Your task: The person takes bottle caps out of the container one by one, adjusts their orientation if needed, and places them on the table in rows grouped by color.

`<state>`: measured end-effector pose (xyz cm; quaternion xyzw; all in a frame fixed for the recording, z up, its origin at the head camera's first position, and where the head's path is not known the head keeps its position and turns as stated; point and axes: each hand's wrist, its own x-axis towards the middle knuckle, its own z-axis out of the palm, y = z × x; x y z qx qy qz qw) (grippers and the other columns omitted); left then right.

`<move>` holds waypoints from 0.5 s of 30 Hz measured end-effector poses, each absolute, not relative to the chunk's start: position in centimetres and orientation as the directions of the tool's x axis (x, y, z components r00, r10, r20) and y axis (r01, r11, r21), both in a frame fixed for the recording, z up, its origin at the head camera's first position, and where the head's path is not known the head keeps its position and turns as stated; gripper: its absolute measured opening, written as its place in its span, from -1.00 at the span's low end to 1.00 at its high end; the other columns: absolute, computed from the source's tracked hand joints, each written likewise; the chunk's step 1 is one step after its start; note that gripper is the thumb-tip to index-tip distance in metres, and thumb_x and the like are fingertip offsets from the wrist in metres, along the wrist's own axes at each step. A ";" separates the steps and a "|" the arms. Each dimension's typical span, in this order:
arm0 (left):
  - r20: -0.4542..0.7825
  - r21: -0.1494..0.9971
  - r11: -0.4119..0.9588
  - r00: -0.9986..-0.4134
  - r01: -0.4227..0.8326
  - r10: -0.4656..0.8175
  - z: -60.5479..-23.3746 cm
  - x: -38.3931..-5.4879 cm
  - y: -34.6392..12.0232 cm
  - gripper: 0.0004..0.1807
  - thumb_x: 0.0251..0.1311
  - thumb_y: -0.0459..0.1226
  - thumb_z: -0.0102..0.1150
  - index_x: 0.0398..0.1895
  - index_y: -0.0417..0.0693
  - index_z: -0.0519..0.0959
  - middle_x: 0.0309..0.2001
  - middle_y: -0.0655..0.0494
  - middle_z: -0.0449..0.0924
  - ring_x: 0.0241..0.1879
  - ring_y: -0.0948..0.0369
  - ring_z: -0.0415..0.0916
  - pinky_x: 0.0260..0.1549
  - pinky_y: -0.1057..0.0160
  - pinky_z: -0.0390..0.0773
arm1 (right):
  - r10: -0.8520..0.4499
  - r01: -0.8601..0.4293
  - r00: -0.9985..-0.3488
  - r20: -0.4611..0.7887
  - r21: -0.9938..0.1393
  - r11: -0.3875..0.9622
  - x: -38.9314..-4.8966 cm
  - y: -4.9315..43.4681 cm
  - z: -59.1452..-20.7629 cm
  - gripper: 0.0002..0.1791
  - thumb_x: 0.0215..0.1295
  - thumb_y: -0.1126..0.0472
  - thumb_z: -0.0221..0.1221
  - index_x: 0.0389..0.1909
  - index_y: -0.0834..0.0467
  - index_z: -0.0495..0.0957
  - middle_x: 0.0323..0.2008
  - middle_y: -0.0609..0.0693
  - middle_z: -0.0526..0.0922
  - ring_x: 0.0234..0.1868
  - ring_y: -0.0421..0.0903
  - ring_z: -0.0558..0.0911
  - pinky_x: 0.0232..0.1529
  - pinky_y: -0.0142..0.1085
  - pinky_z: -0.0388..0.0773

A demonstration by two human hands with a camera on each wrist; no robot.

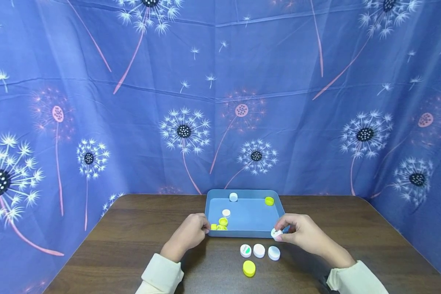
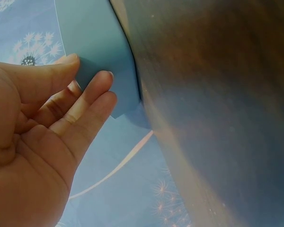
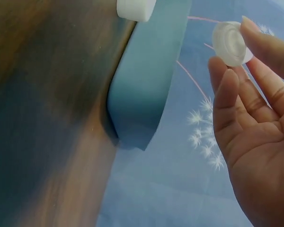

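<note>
A shallow blue tray (image 1: 250, 212) lies on the table. At its front left corner my left hand (image 1: 192, 230) pinches the tray wall (image 2: 102, 47) between thumb and fingers. Above the front right corner my right hand (image 1: 305, 234) holds a white bottle cap (image 3: 229, 43) by its edge, its hollow side showing in the right wrist view. Inside the tray are two white caps (image 1: 233, 197), a yellow cap (image 1: 269, 201) at the back right, and several yellow caps (image 1: 223, 221) grouped at the front left, partly hidden by the front wall.
Before the tray, three white caps (image 1: 259, 250) stand in a row, the leftmost with green print. A yellow cap (image 1: 249, 268) lies nearer me. Behind the brown wooden table (image 1: 125, 245) hangs a blue cloth (image 1: 213, 102) with dandelion patterns.
</note>
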<state>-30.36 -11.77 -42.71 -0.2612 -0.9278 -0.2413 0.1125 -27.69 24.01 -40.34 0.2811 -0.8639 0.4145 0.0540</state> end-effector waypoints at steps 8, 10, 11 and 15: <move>0.343 0.377 0.757 -0.840 0.533 0.420 -42.8 -30.2 -11.8 -0.82 0.06 -0.57 0.23 -0.50 -0.16 0.70 -0.46 0.25 0.51 -0.41 0.33 0.44 -0.35 0.30 0.58 | -0.475 -0.532 -0.827 0.302 -0.695 0.483 -27.0 25.2 -40.5 -0.83 0.07 0.22 0.45 -0.35 0.06 0.63 -0.37 -0.11 0.69 -0.39 -0.24 0.60 -0.47 -0.35 0.54; 0.337 0.383 0.758 -0.843 0.529 0.418 -42.8 -30.2 -11.7 -0.82 0.07 -0.57 0.23 -0.49 -0.16 0.71 -0.45 0.25 0.51 -0.41 0.33 0.44 -0.35 0.30 0.59 | -0.496 -0.528 -0.824 0.274 -0.691 0.495 -27.0 25.5 -40.6 -0.82 0.07 0.23 0.45 -0.36 0.06 0.63 -0.39 -0.13 0.69 -0.39 -0.26 0.60 -0.46 -0.35 0.55; 0.330 0.389 0.759 -0.848 0.522 0.414 -42.7 -30.2 -11.7 -0.82 0.08 -0.56 0.23 -0.49 -0.15 0.71 -0.45 0.25 0.51 -0.41 0.33 0.43 -0.35 0.30 0.58 | -0.508 -0.524 -0.822 0.257 -0.691 0.498 -27.0 25.6 -40.7 -0.82 0.07 0.24 0.45 -0.36 0.07 0.62 -0.40 -0.13 0.68 -0.40 -0.26 0.60 -0.46 -0.35 0.55; 0.323 0.392 0.759 -0.850 0.520 0.416 -42.7 -30.2 -11.7 -0.82 0.08 -0.56 0.23 -0.49 -0.15 0.71 -0.45 0.24 0.51 -0.42 0.33 0.42 -0.36 0.31 0.58 | -0.545 -0.507 -0.816 0.192 -0.692 0.515 -27.2 25.8 -40.8 -0.82 0.07 0.24 0.44 -0.37 0.08 0.62 -0.43 -0.14 0.67 -0.40 -0.27 0.61 -0.42 -0.35 0.57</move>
